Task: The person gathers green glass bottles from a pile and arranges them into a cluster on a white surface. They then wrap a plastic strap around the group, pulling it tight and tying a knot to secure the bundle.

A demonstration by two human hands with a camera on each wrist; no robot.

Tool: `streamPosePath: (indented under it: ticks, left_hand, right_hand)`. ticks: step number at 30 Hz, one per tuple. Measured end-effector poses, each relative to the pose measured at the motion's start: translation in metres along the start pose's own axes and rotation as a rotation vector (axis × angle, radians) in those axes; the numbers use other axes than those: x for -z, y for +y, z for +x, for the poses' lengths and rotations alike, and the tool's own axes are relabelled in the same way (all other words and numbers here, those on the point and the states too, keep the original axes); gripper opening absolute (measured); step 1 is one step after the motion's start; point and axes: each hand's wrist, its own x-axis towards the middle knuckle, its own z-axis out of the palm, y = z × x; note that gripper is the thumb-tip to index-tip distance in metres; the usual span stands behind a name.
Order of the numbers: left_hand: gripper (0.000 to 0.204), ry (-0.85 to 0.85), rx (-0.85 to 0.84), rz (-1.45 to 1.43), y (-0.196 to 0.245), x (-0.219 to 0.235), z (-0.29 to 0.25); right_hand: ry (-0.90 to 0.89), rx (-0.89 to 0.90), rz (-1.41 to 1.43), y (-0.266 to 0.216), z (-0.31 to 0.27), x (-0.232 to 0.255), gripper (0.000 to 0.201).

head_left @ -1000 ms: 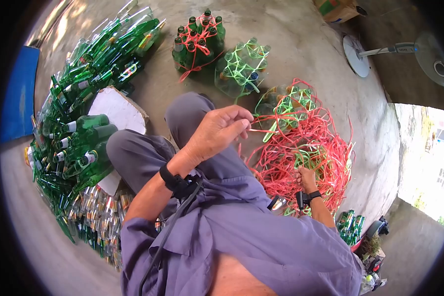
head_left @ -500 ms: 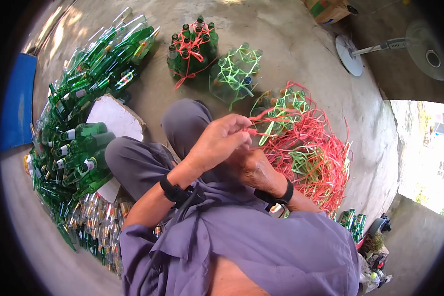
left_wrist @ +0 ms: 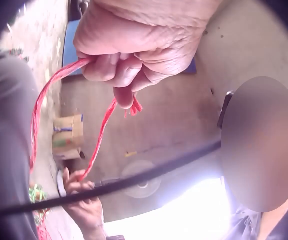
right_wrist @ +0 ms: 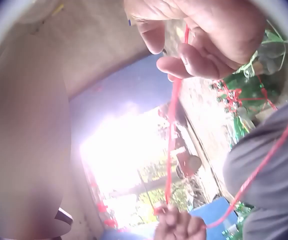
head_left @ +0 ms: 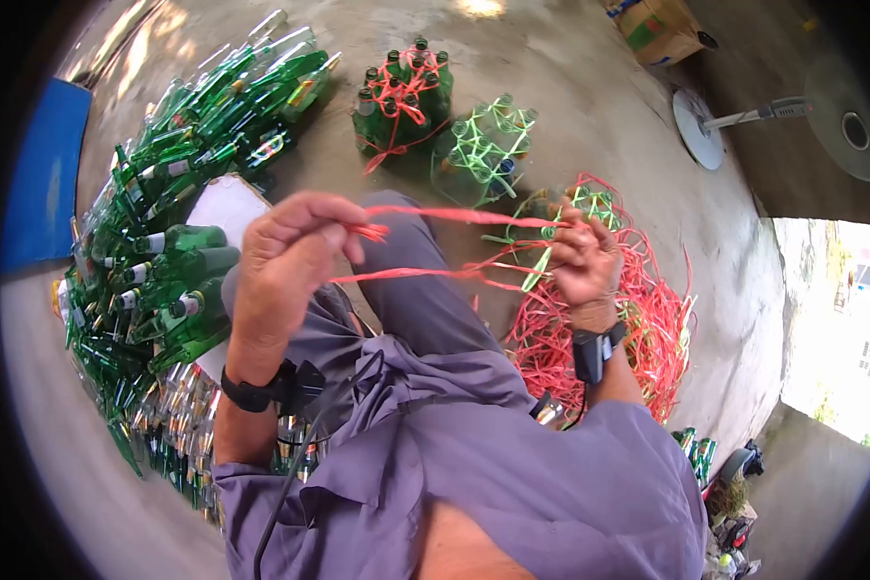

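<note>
Red plastic twine [head_left: 454, 214] stretches between my two hands over the lap, with a second strand [head_left: 416, 275] running lower. My left hand [head_left: 295, 261] pinches the twine, and short cut ends poke out past the fingertips. In the left wrist view, the left hand [left_wrist: 139, 45] has its fingers curled round the twine, which hangs from it in two lengths. The right hand [head_left: 588, 259] holds the other end, palm up with curled fingers. In the right wrist view, the twine passes between that hand's [right_wrist: 209, 40] thumb and fingers.
A tangled heap of red and green twine [head_left: 609, 338] lies at the right. Bottle bundles tied in red [head_left: 403, 101] and green [head_left: 483, 150] stand ahead. Green bottles [head_left: 193, 145] are piled at the left by a white board [head_left: 224, 208]. A fan [head_left: 698, 130] stands at far right.
The right hand rose from the heap to beside the left hand, then drew away rightward holding twine. My left hand moved left, and the twine between them now runs nearly straight.
</note>
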Motion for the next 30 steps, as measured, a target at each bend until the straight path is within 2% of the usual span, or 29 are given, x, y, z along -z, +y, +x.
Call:
streamPosePath:
  ticks: [1,4,7,10,15,20,22,24,25,28,29,30]
  left_hand:
    - [0.021,0.105,-0.074,0.027,0.003,0.012,-0.003]
    - [0.022,0.370,-0.250,0.061,0.012,0.054,-0.017]
    - [0.023,0.471,-0.386,0.039,0.023,0.109,-0.041]
    - [0.024,0.563,-0.478,0.082,0.039,0.154,-0.064]
    - [0.027,0.739,-0.628,0.157,0.073,0.195,-0.117]
    - [0.026,0.945,-0.625,0.155,0.081,0.264,-0.206]
    - [0.025,1.104,-0.612,0.213,0.075,0.294,-0.248]
    - [0.023,1.207,-0.594,0.228,0.060,0.336,-0.304]
    - [0.022,1.328,-0.582,0.243,0.052,0.344,-0.322]
    - [0.022,1.482,-0.498,0.192,0.015,0.382,-0.398]
    - [0.022,1.486,-0.501,0.191,0.000,0.395,-0.423]
    - [0.023,1.559,-0.425,0.183,-0.015,0.405,-0.447]
  right_hand:
    - [0.076,0.096,-0.051,-0.017,0.001,0.009,0.035]
    - [0.132,0.185,-0.047,-0.068,-0.004,0.043,0.018]
    - [0.032,0.194,-0.170,-0.103,-0.011,0.065,0.012]
    - [0.114,0.265,-0.154,-0.091,-0.011,0.033,0.011]
    - [0.075,0.236,-0.209,-0.071,0.014,0.007,0.022]
    - [0.006,0.131,-0.215,-0.061,0.043,-0.001,0.022]
    - [0.007,0.111,-0.245,-0.052,0.050,-0.010,0.022]
    - [-0.021,0.075,-0.232,-0.045,0.057,-0.013,0.022]
    - [-0.044,0.045,-0.217,-0.042,0.060,-0.015,0.022]
    - [-0.047,0.026,-0.207,-0.029,0.065,-0.017,0.022]
    - [-0.044,0.028,-0.207,-0.025,0.067,-0.017,0.021]
    - [-0.048,0.025,-0.209,-0.020,0.068,-0.017,0.021]
